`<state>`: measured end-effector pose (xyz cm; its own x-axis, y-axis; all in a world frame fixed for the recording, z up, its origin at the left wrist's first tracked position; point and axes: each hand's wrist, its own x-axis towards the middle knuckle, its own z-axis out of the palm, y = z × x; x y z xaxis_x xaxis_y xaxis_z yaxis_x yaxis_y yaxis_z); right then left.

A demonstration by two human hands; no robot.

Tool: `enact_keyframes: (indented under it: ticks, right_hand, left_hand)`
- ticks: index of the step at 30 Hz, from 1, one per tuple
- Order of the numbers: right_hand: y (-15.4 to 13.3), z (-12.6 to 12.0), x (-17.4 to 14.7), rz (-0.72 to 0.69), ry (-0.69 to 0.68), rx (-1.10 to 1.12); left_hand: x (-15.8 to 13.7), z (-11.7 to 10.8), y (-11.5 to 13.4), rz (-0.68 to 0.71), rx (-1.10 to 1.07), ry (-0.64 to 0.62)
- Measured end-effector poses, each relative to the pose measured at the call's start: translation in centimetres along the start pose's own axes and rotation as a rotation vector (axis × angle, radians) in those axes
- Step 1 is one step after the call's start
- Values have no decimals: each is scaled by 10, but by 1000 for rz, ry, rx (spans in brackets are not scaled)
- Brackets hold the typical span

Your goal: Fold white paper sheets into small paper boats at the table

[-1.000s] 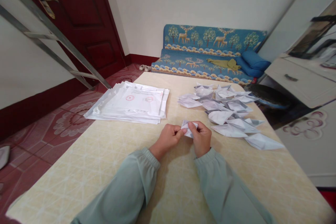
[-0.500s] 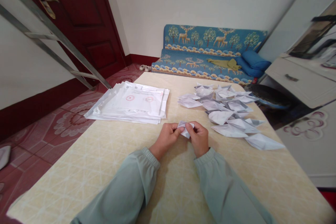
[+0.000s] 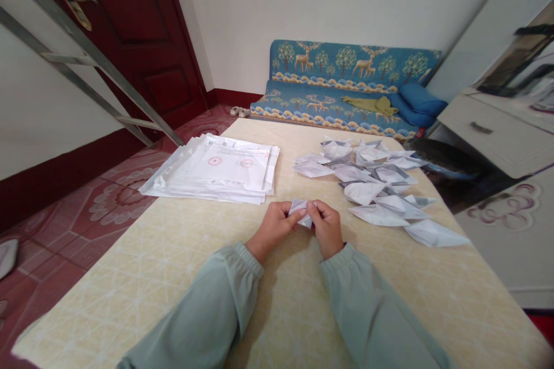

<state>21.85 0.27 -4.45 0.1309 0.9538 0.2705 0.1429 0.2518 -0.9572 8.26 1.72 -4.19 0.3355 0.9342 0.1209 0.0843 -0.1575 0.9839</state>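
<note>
My left hand (image 3: 274, 228) and my right hand (image 3: 328, 229) meet over the middle of the table and both pinch a small folded piece of white paper (image 3: 300, 208) between thumbs and fingertips. The paper is partly hidden by my fingers. A flat stack of white printed sheets (image 3: 216, 170) lies to the far left of my hands. Several folded paper boats (image 3: 376, 184) are spread out to the far right of them.
The table (image 3: 173, 277) has a pale yellow patterned cover. Beyond it stands a blue patterned sofa (image 3: 346, 89). A dark red door (image 3: 130, 29) and a metal ladder (image 3: 86, 63) are at the left, a white cabinet (image 3: 497, 132) at the right.
Both hands have shifted slightly left and closer together, squeezing the folded paper smaller between the fingertips. Nothing else has moved.
</note>
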Motion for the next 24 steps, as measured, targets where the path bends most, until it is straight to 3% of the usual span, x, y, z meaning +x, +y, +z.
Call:
enact_keyframes:
  ticks: [24]
  right_hand:
    - [6,0,1,53,-6,-28]
  left_hand:
    - [1,1,-2,1,101,39]
